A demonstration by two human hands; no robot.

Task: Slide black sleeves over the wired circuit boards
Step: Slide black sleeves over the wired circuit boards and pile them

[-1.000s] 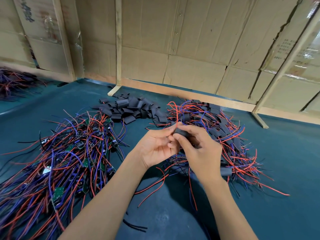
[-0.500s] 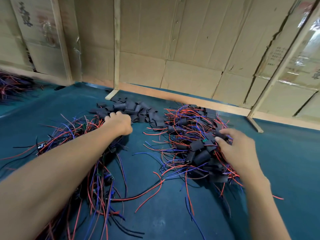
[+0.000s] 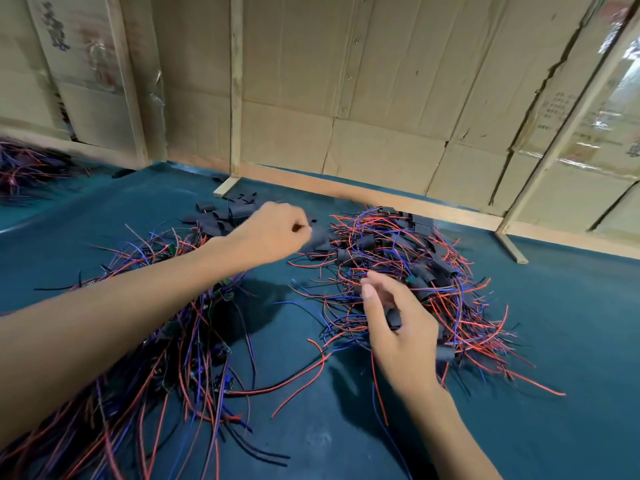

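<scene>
Fingers [image 3: 304, 227] pinching sleeve [image 3: 320, 239], pile's edge.

sleeves [image 3: 225, 216]: loose black tubes lying heaped at the desk's far side
bare boards [image 3: 194, 341]: lying tangled in red-blue wires, left
sleeved boards [image 3: 415, 268]: lying piled right

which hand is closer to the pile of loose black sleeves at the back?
Left. The left hand hangs right over the loose sleeve pile, pinching a black sleeve. The right hand is nearer the viewer, over the sleeved wire pile.
</scene>
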